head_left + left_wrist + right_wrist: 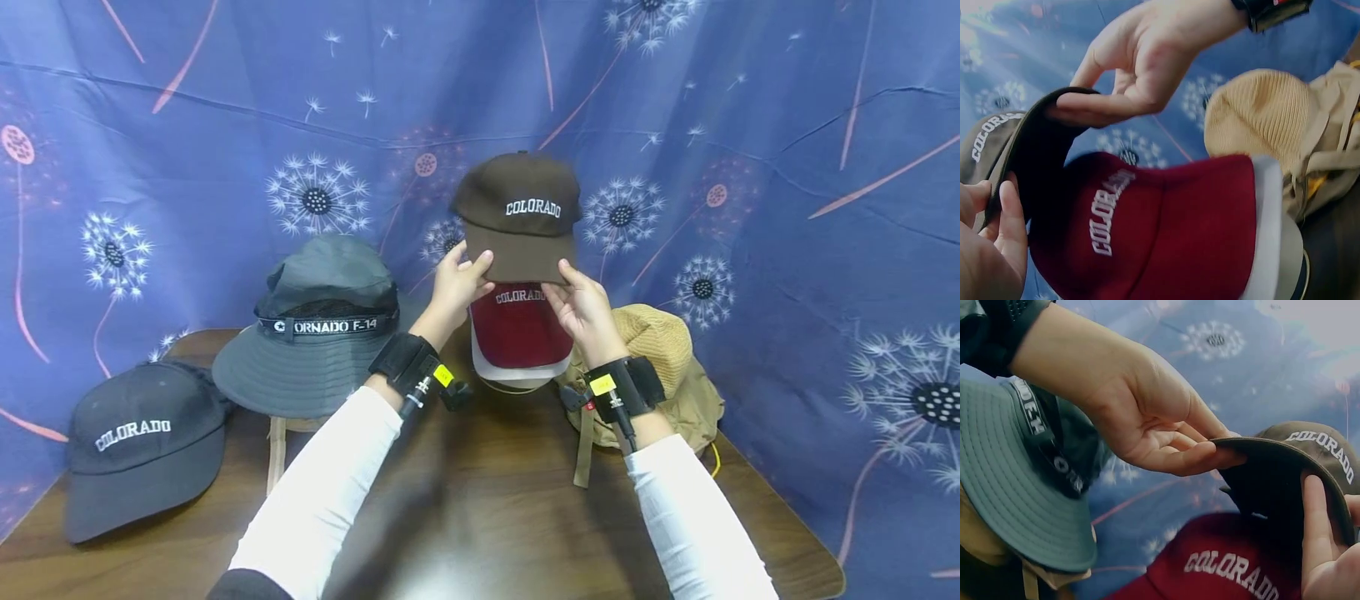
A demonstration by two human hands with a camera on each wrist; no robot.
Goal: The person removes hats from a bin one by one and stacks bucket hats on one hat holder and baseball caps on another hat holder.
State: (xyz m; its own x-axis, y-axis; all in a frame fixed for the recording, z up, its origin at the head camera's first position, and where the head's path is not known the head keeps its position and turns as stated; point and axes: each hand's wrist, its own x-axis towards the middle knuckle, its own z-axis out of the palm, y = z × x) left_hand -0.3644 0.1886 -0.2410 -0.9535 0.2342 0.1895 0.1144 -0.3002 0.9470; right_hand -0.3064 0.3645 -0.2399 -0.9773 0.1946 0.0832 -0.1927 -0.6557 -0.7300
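Both hands hold a brown baseball cap (522, 196) with white COLORADO lettering by its brim, thumbs on top and fingers underneath. My left hand (456, 287) pinches the brim's left side; my right hand (588, 315) pinches its right side. Directly below, a dark red COLORADO cap (519, 329) sits over a white cap whose brim edge (517, 371) shows. In the left wrist view the brown cap (1038, 144) is tilted above the red cap (1197, 219). The right wrist view shows the left hand's (1147, 419) fingers under the brim edge.
On the wooden table (480, 533), a dark COLORADO cap (142, 450) lies far left. Beside it a grey-green wide-brim hat (322, 367) rests on something beige. To the right, a ribbed straw-coloured hat (652, 333) tops a khaki hat (690, 408). A blue dandelion-print curtain (795, 217) hangs behind.
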